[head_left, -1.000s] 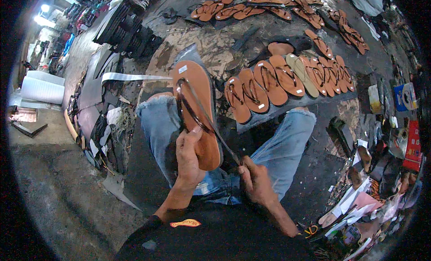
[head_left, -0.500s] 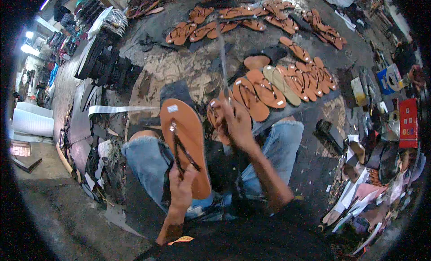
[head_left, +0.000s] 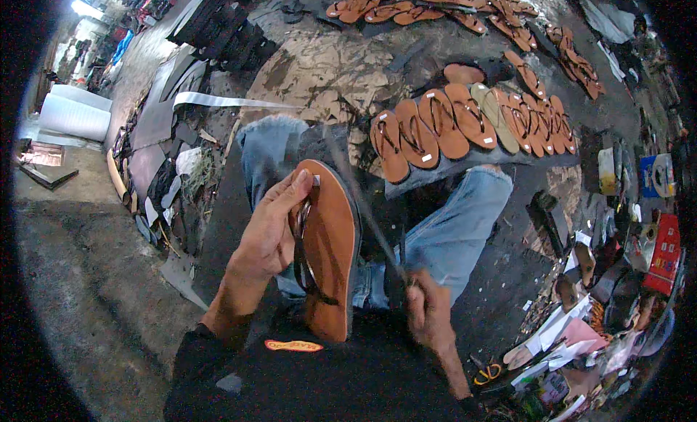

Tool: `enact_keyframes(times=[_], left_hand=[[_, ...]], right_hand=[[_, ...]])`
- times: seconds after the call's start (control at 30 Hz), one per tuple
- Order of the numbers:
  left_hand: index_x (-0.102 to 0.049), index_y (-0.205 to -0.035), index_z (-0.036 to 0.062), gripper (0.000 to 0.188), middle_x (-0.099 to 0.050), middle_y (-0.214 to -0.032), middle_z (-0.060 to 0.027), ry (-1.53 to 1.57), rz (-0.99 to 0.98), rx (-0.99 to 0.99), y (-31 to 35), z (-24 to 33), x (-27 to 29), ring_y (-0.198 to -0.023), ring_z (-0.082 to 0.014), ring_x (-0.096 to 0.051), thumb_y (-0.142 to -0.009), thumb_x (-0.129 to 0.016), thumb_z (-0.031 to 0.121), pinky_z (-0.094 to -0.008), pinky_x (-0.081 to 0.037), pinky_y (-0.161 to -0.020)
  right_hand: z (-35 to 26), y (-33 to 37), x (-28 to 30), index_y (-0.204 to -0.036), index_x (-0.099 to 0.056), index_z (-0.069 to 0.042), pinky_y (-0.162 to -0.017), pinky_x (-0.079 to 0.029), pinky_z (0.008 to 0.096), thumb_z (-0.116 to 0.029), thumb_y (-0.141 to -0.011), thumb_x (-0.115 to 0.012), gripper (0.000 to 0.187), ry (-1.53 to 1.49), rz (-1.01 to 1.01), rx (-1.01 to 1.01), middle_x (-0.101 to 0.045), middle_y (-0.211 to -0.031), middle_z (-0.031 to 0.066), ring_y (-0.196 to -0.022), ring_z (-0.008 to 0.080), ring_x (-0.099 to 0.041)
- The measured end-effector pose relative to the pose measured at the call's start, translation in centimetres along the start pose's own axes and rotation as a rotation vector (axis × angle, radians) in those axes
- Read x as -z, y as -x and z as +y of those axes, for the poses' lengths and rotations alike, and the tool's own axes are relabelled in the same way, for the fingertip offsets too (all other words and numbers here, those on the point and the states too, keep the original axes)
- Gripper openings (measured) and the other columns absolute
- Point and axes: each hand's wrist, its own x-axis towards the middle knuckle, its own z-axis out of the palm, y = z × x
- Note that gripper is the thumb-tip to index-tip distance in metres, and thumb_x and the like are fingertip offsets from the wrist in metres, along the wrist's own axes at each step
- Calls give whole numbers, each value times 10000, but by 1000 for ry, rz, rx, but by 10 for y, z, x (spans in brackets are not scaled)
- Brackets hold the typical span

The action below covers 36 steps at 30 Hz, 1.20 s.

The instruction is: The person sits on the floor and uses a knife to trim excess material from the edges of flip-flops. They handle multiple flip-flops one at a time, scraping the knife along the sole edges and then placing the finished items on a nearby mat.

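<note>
My left hand is closed on a brown flip-flop sandal near its toe end, the thumb beside a small white sticker. The sandal has dark thong straps and a dark sole edge, and it stands tilted with its heel end close to my black shirt. In my closed right hand is a long thin blade, blurred, pointing up and to the left. The blade passes to the right of the sandal; I cannot tell whether they touch. Its handle is mostly hidden by my fingers.
Beyond my knees, a row of brown sandals lies on a dark slab, with more sandals farther back. A white strip stretches across at the left. To the right are scraps, scissors and a red box.
My left hand has shifted from the sandal's heel part to its toe end, and the sandal is lower and turned on edge. My right hand has come down toward me with the blade.
</note>
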Motion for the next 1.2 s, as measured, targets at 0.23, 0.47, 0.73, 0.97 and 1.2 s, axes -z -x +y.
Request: enact_keyframes(times=[0.23, 0.47, 0.73, 0.97, 1.2], left_hand=[[-631, -1225, 67, 232, -745, -1086, -55, 11, -23, 39, 10, -19, -2, -893, -139, -735, -1066, -576, 228, -266, -613, -777], [-588, -1291, 79, 309, -694, -1147, -30, -400, -104, 184, 3, 0, -7, -1050, -130, -661, -1041, -619, 258, -305, -542, -905], [-612, -1257, 43, 327, -690, -1137, -21, -492, -87, 237, -19, 13, -8, -1052, -124, -637, -1016, -667, 256, -316, -506, -942], [-606, -1311, 37, 351, -681, -1178, -18, -575, -189, 170, -28, 3, -17, -1059, -110, -631, -1032, -629, 249, -301, -508, -938], [-561, -1389, 54, 417, -642, -1306, -84, 20, -181, -87, -42, -30, -47, -1184, -245, -630, -1048, -555, 293, -399, -520, -1010]], right_hand=[[19, 66, -13, -1003, -584, -17, -546, -404, 434, -260, -1049, -532, 253, 46, 13, -65, -526, -669, 209, -547, 384, -527], [7, -39, 3, -1282, -636, -14, -665, -517, 524, -315, -998, -639, 414, 148, -88, -147, -689, -865, 286, -775, 484, -670], [-24, -133, 21, -1254, -647, 23, -724, -523, 566, -437, -1027, -565, 519, 327, -231, 70, -690, -833, 290, -771, 485, -666], [-55, -190, 51, -1072, -657, 42, -804, -534, 574, -436, -1049, -493, 506, 504, -439, 186, -689, -917, 315, -852, 502, -668], [0, -129, 4, -915, -601, 62, -679, -494, 541, -193, -1010, -533, 281, 63, 391, 171, -640, -748, 273, -708, 489, -614]])
